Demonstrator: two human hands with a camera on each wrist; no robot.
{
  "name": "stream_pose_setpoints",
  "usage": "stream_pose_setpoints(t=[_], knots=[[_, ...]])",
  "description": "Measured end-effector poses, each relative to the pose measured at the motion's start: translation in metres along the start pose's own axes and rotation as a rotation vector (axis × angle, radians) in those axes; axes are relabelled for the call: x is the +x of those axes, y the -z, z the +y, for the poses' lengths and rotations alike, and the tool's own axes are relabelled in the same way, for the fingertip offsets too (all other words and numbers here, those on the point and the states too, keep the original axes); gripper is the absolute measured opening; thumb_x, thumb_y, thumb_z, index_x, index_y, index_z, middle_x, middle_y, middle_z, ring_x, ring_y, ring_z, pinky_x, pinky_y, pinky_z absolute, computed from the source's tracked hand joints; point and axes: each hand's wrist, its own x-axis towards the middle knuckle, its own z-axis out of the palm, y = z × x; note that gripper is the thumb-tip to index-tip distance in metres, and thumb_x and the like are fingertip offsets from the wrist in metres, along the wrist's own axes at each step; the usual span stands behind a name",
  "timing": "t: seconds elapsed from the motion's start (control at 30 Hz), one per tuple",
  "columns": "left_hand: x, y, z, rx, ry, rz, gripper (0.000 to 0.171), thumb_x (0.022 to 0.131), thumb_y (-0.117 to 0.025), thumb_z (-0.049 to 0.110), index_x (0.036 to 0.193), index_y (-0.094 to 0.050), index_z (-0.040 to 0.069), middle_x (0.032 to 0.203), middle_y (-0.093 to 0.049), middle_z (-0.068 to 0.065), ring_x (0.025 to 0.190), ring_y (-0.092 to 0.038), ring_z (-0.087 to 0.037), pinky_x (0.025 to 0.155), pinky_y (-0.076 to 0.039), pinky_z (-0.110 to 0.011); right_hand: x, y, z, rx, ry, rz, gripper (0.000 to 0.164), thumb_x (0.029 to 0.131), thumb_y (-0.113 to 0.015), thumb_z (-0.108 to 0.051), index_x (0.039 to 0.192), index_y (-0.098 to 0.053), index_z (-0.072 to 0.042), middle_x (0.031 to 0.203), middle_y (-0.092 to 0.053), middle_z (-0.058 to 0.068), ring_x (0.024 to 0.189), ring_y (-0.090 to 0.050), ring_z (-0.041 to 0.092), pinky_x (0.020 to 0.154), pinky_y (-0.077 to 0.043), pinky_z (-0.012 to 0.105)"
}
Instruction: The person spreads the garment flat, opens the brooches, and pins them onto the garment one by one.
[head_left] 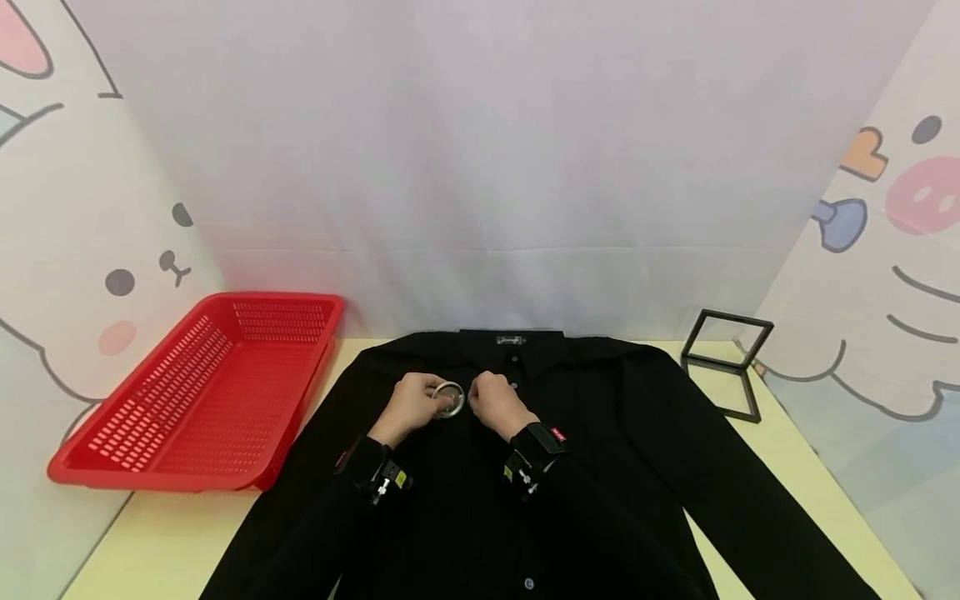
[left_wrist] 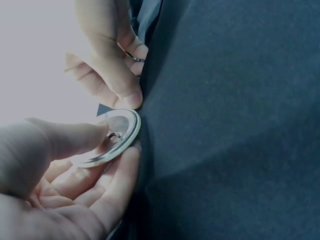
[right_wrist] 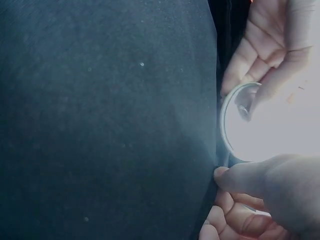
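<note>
A black button-up shirt (head_left: 585,433) lies spread on the table, its collar at the far side. Over its chest my left hand (head_left: 411,408) holds a round, silver-rimmed badge (head_left: 460,400) between thumb and fingers. In the left wrist view the badge (left_wrist: 131,125) is tilted, its hollow side and a small dark metal piece near the thumb showing. Just to the right, my right hand (head_left: 498,404) pinches the shirt's cloth near the button line. The right wrist view shows its thumb at the edge of the raised fabric (right_wrist: 125,125), close beside the badge (right_wrist: 228,120).
A red plastic basket (head_left: 225,400) with slotted walls stands at the left. A black hinged frame (head_left: 726,364) stands at the back right. The pale tabletop (head_left: 168,533) shows around the shirt, and a whitish curtain (head_left: 487,167) hangs behind.
</note>
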Motion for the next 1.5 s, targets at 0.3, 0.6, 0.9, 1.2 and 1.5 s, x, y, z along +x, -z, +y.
stream_pose_setpoints(t=[0.3, 0.6, 0.9, 1.2, 1.5], knots=[[0.002, 0.003, -0.007, -0.048, 0.046, -0.047, 0.013, 0.091, -0.076, 0.003, 0.104, -0.076, 0.003, 0.085, -0.074, -0.008, 0.069, -0.066, -0.015, 0.063, -0.05, -0.028, -0.001, 0.0, 0.0, 0.001, -0.003, -0.003, 0.026, 0.107, -0.054, -0.006, 0.083, -0.064, -0.009, 0.064, -0.045, 0.003, 0.056, -0.044, 0.016, 0.06, -0.035, 0.032], [0.004, 0.002, -0.008, -0.048, 0.073, -0.041, 0.012, 0.091, -0.076, 0.003, 0.103, -0.075, 0.003, 0.084, -0.074, -0.007, 0.069, -0.065, -0.014, 0.063, -0.049, -0.027, 0.001, -0.001, 0.0, -0.005, -0.002, -0.006, 0.028, 0.106, -0.055, -0.006, 0.08, -0.064, -0.009, 0.063, -0.046, 0.003, 0.055, -0.044, 0.016, 0.059, -0.035, 0.032], [0.005, 0.001, -0.005, -0.077, 0.082, -0.042, 0.014, 0.089, -0.076, -0.001, 0.104, -0.075, -0.001, 0.087, -0.076, -0.013, 0.071, -0.069, -0.017, 0.065, -0.058, -0.031, 0.001, 0.003, -0.001, -0.023, 0.016, -0.008, 0.022, 0.105, -0.055, -0.004, 0.089, -0.069, -0.006, 0.075, -0.059, 0.006, 0.061, -0.053, 0.015, 0.062, -0.044, 0.033], [0.007, 0.002, 0.002, 0.042, 0.014, -0.005, 0.015, 0.087, -0.08, 0.002, 0.101, -0.079, 0.005, 0.089, -0.075, -0.009, 0.069, -0.068, -0.014, 0.064, -0.057, -0.03, 0.005, -0.002, 0.003, 0.004, 0.016, -0.03, 0.032, 0.106, -0.052, -0.003, 0.076, -0.059, -0.011, 0.061, -0.042, 0.003, 0.053, -0.041, 0.015, 0.056, -0.033, 0.03], [0.007, -0.001, 0.011, 0.143, 0.025, 0.029, 0.008, 0.086, -0.081, 0.006, 0.094, -0.08, 0.007, 0.09, -0.075, -0.007, 0.066, -0.062, -0.014, 0.06, -0.054, -0.028, 0.005, 0.001, 0.001, -0.009, -0.003, -0.076, 0.051, 0.107, -0.048, -0.005, 0.061, -0.031, -0.017, 0.054, -0.026, -0.001, 0.047, -0.029, 0.014, 0.051, -0.028, 0.029]])
